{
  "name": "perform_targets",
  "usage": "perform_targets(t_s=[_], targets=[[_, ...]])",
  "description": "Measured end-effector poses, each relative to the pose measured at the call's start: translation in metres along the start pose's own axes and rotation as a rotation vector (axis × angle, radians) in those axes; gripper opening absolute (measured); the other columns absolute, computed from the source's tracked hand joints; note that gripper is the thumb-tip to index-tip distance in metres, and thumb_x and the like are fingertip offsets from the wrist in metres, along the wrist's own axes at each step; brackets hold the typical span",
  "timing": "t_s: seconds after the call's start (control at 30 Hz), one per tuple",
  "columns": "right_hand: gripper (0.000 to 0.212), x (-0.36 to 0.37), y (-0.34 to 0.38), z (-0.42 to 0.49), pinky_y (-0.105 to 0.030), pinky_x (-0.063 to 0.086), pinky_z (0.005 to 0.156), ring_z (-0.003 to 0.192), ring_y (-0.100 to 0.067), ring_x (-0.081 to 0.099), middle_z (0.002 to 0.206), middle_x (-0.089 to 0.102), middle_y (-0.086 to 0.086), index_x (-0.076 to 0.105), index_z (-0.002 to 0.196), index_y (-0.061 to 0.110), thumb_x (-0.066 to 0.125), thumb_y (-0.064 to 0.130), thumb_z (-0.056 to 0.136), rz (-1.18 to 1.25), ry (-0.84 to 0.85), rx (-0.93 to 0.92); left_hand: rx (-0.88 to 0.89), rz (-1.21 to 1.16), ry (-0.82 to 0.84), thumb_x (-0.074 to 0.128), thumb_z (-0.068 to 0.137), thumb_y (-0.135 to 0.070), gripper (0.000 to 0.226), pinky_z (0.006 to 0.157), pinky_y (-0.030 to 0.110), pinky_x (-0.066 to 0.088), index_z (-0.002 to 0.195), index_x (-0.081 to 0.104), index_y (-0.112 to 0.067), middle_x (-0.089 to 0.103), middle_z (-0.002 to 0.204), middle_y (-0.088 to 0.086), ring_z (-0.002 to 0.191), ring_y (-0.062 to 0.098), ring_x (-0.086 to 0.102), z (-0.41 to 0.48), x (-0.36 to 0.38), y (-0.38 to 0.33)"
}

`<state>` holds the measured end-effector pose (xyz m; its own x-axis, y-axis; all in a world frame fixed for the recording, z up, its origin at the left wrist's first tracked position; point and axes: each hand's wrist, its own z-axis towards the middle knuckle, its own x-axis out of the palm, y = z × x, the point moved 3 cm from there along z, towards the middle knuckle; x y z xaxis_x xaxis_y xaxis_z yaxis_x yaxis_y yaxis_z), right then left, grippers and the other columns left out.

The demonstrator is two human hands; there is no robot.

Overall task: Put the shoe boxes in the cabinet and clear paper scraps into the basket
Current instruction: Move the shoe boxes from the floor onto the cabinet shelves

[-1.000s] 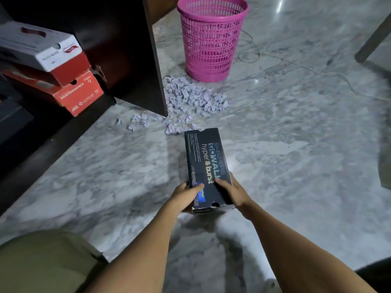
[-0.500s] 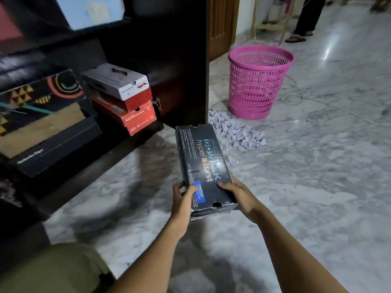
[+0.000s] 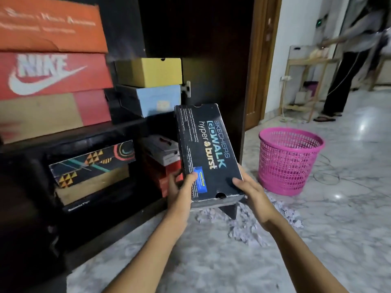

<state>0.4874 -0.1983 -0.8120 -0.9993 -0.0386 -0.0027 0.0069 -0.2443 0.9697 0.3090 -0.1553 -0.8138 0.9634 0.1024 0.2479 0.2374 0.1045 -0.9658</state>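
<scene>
Black Skechers box (image 3: pixel 206 151), long axis running away toward the cabinet (image 3: pixel 196 49), left hand (image 3: pixel 179 191) and right hand (image 3: pixel 251 193) gripping its near end.

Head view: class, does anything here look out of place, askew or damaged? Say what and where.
Crumpled paper scraps lie heaped on the floor beside the pink basket, not in it. In the lower compartment of the cabinet, the patterned box sits tilted. The top orange box has a ragged, torn lid edge.
</scene>
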Motion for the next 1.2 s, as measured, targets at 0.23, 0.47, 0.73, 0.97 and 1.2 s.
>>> perform_targets(t_s=[0.23,0.47,0.73,0.97,1.2], targets=[[0.047,0.0,0.085,0.052,-0.021,0.051,0.087,0.104,0.01,0.063,0.112,0.067,0.032,0.046,0.132,0.051,0.058,0.028,0.093,-0.141,-0.02,-0.169,0.063,-0.145,-0.071,0.073,0.066,-0.04,0.038,0.093,0.044,0.052,0.101,0.063,-0.028,0.073,0.101,-0.001,0.097,0.021,0.067,0.046,0.031,-0.096],[0.034,0.001,0.152,0.125,-0.024,0.055,0.082,0.1,0.002,0.066,0.11,0.071,0.009,0.056,0.131,0.038,0.053,0.03,0.098,-0.156,-0.087,-0.318,0.116,-0.258,-0.084,0.074,0.071,-0.038,0.038,0.082,0.036,0.052,0.103,0.061,-0.021,0.067,0.081,-0.003,0.079,0.022,0.064,0.102,0.06,-0.17],[0.025,0.027,0.218,0.221,-0.026,0.055,0.08,0.098,-0.006,0.07,0.107,0.073,0.006,0.061,0.124,0.024,0.054,0.028,0.1,-0.086,-0.213,-0.355,0.109,-0.164,-0.072,0.07,0.059,-0.057,0.064,0.089,0.046,0.055,0.116,0.055,-0.031,0.072,0.104,-0.004,0.092,0.023,0.071,0.178,0.068,-0.249],[0.037,0.049,0.252,0.283,-0.048,0.05,0.099,0.108,-0.018,0.062,0.113,0.063,0.006,0.054,0.125,0.018,0.055,0.042,0.097,-0.206,-0.425,-0.212,-0.06,0.156,0.14,0.062,0.054,-0.074,0.076,0.085,0.041,0.056,0.114,0.062,-0.027,0.073,0.1,0.0,0.089,0.021,0.07,0.224,0.054,-0.294],[0.06,0.047,0.255,0.317,-0.032,0.042,0.102,0.128,-0.025,0.05,0.138,0.053,-0.009,0.042,0.144,0.014,0.054,0.048,0.096,-0.424,-0.48,-0.184,0.279,0.36,0.235,0.063,0.079,-0.067,0.084,0.11,0.033,0.032,0.149,0.02,-0.048,0.035,0.153,-0.013,0.139,0.017,0.036,0.232,0.052,-0.298]])
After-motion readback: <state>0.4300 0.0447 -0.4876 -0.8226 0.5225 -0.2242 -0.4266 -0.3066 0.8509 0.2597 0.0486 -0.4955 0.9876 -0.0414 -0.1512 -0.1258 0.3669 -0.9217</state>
